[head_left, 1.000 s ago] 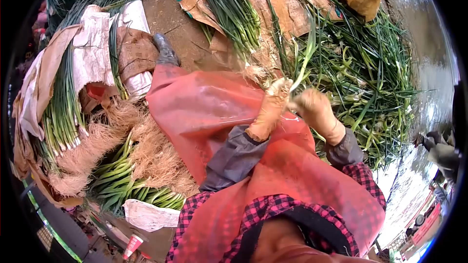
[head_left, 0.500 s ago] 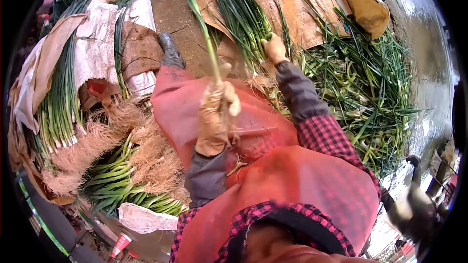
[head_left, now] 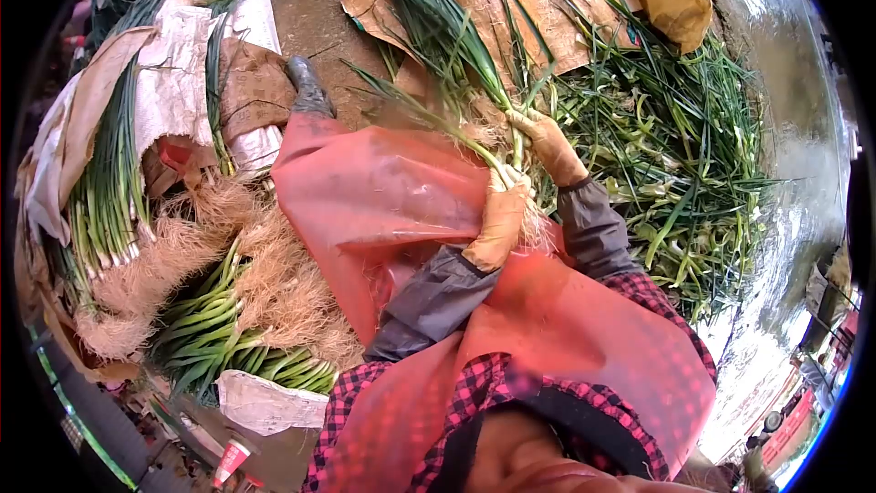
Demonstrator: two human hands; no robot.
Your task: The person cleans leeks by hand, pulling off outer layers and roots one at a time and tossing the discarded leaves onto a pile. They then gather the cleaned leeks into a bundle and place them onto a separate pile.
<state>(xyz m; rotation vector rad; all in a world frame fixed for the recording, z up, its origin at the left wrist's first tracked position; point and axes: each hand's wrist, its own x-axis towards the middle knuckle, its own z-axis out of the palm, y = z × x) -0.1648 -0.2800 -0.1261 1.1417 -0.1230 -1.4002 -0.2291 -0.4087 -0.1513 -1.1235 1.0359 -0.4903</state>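
My left hand [head_left: 501,222], in a tan glove, is closed around the root end of a green onion [head_left: 429,119] whose leaves stretch up and to the left. Just beside it, my gloved right hand [head_left: 549,144] grips another green onion [head_left: 484,59] by its pale lower stem. Stringy roots hang between the two hands, over my red apron [head_left: 392,178]. Beyond my hands, a bundle of long green onions [head_left: 415,14] lies on the ground, its leaves pointing away from me. My fingers partly hide the stems.
Loose discarded leaves [head_left: 675,155] are heaped on the right. Rooted green onions [head_left: 109,192] lie on the left, partly under a pale sack [head_left: 173,78]. Brown sacking [head_left: 547,14] is spread ahead. Wet ground [head_left: 780,64] runs along the far right. A red cup [head_left: 231,461] stands at lower left.
My left hand has moved right with its green onion, which has swung from upright to slanting left. My right hand has come back from the bundle with a green onion, so both hands are now together.
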